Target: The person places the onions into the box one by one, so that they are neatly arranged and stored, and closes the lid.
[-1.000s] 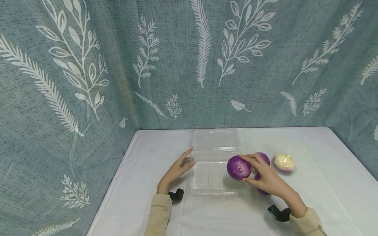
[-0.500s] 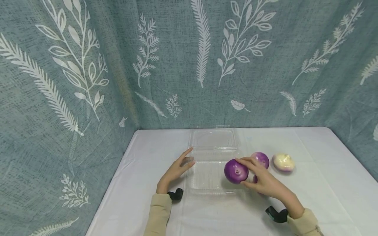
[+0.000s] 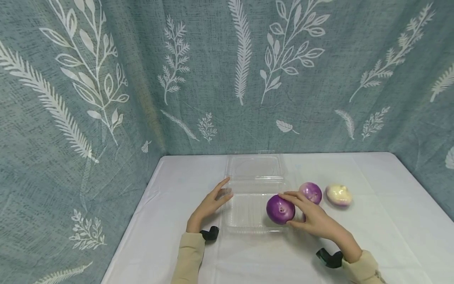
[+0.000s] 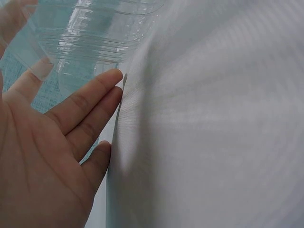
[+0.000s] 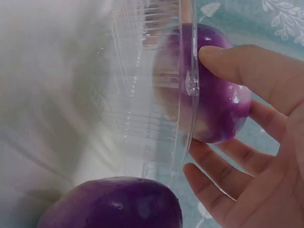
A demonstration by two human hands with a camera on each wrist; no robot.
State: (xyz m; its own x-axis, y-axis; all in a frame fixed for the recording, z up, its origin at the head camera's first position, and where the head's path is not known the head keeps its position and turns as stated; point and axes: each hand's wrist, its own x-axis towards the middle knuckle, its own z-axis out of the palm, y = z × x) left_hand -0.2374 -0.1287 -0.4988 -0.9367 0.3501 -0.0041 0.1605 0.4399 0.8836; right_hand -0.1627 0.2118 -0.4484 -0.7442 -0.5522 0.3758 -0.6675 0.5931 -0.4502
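A shiny purple onion [image 3: 280, 210] is held between the thumb and fingers of my right hand [image 3: 313, 219]. It hangs over the right end of a clear plastic clamshell box [image 3: 244, 211]. In the right wrist view, the onion [image 5: 221, 95] is partly behind the box's clear rim [image 5: 194, 85], its lower part inside the wall. My left hand [image 3: 209, 205] rests at the box's left edge with its fingers extended and spread. The left wrist view shows the left hand's palm [image 4: 42, 152], with some fingers seen through the plastic.
Right of the box lie a second purple onion [image 3: 310, 192] and a pale, purple-based onion [image 3: 339, 195]. A third purple onion [image 5: 114, 204] sits mostly hidden behind the right hand in the head view. The box's lid [image 3: 254, 166] lies folded back toward the curtain [image 3: 213, 79].
My right hand has carried the onion left and toward me, lower over the box. The second purple onion shows more as the hand shifts. My left hand has stayed in place.
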